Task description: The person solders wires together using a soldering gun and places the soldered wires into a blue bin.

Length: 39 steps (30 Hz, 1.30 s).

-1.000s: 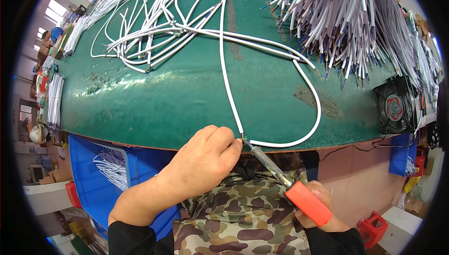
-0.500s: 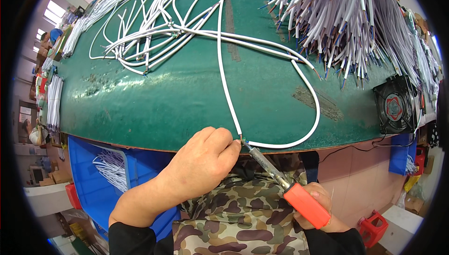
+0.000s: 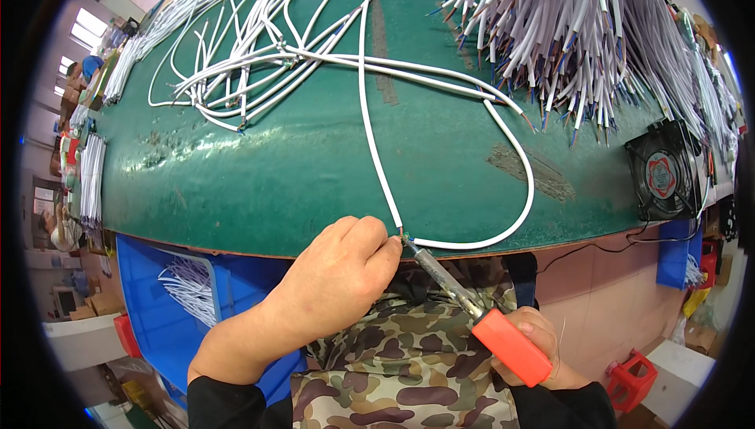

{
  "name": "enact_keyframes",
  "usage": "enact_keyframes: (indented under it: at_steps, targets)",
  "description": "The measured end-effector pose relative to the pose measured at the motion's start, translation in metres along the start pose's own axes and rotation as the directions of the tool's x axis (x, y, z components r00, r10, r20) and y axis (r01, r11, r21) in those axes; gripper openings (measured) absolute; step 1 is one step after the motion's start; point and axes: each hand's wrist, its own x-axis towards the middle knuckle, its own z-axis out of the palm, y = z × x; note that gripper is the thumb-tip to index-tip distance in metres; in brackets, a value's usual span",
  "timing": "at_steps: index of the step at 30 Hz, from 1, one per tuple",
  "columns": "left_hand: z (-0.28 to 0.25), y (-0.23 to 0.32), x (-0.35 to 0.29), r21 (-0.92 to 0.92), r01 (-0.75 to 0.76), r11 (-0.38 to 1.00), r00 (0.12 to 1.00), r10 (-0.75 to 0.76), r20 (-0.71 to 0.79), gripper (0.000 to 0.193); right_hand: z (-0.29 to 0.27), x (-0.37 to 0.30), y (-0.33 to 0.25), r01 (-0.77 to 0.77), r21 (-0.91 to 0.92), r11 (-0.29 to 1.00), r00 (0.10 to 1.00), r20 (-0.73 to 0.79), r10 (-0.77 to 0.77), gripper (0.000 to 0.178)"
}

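Note:
My left hand (image 3: 346, 268) is closed in a pinch at the table's front edge. Its fingertips meet the bare, coloured wire ends of a white cable (image 3: 370, 126); the small piece between them is mostly hidden. A second white cable (image 3: 528, 185) curves in from the right, and its stripped end reaches the same spot. Gripped in my right hand (image 3: 535, 335) is a soldering iron (image 3: 511, 346) with a red handle. Its metal shaft slants up to the left, and the tip touches or nearly touches the joint beside my left fingertips. A thin wire loops by my right hand.
Loose white cables (image 3: 259, 59) lie tangled on the green table (image 3: 291, 169). A thick bundle of cables (image 3: 566, 36) with stripped ends fills the back right, above a black fan (image 3: 662, 173). Below the table's left edge stands a blue bin (image 3: 149, 303); a red stool (image 3: 631, 382) is at lower right.
The view has shifted slightly, so the table and cables sit a little to the left. Both hands and the iron keep nearly the same pose at the joint.

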Motion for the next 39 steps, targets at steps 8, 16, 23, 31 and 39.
enact_keyframes:
  at_steps: [8,16,23,31,39]
  targets:
    - [-0.002,0.002,0.002,0.008,0.005,1.000,1.000,-0.005,0.019,0.021,0.000,-0.004,0.002,-0.002,0.033,0.999,1.000,-0.020,0.003,0.061]
    - [-0.002,0.003,0.004,0.024,0.003,1.000,1.000,-0.003,0.007,0.019,-0.002,-0.011,0.003,-0.024,0.095,0.995,1.000,-0.017,0.026,0.069]
    - [-0.001,0.005,0.005,0.033,0.013,0.999,1.000,-0.013,0.006,0.018,-0.003,-0.012,0.002,-0.030,0.108,0.994,0.998,-0.053,0.036,0.077]
    - [-0.001,0.005,0.005,0.037,0.012,0.999,1.000,-0.012,0.013,0.020,-0.004,-0.013,0.003,-0.009,0.098,0.995,0.997,-0.076,0.017,0.076]
    - [-0.002,0.006,0.004,0.043,0.019,0.999,1.000,-0.020,0.021,0.021,-0.002,-0.007,-0.001,-0.013,0.121,0.993,0.975,-0.219,0.040,0.049]
